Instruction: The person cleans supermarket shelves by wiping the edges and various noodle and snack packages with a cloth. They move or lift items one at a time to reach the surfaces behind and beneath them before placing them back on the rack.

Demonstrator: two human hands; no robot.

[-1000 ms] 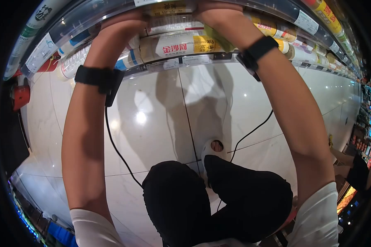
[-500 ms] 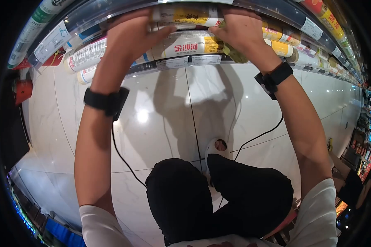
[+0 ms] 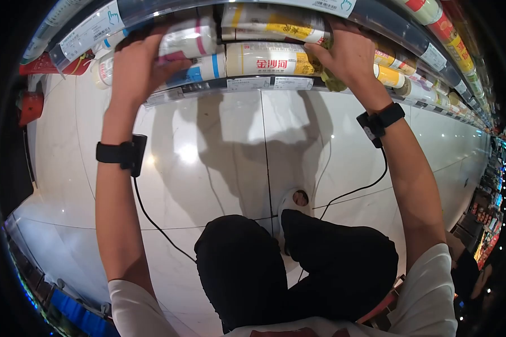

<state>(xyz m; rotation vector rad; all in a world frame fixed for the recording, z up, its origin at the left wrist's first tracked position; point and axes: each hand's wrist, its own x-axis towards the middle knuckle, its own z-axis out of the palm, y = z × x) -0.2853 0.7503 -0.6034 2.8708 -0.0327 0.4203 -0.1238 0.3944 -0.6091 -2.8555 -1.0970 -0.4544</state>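
Observation:
My left hand (image 3: 141,66) is closed round a white noodle pack with a pink stripe (image 3: 190,38), thumb below it and fingers partly hidden behind. A blue-and-white pack (image 3: 205,68) lies just beneath. My right hand (image 3: 348,55) grips the right end of a yellow-and-white noodle pack (image 3: 275,22) on the upper layer, its thumb at the front. Under that lies another noodle pack with red characters (image 3: 272,60). Below my right hand, a green wrapped item (image 3: 334,80) sticks out at the shelf edge.
A shelf rail with price labels (image 3: 258,83) runs below the packs, and another rail (image 3: 376,19) crosses above. More packs (image 3: 391,76) lie to the right. Glossy floor tiles (image 3: 230,157) spread beneath my knees (image 3: 242,264). Cables (image 3: 157,216) hang from both wrist straps.
My left hand has moved left and slightly down, and the pink-striped pack now shows in it. My right hand has shifted slightly right. More of the upper yellow-and-white pack is visible.

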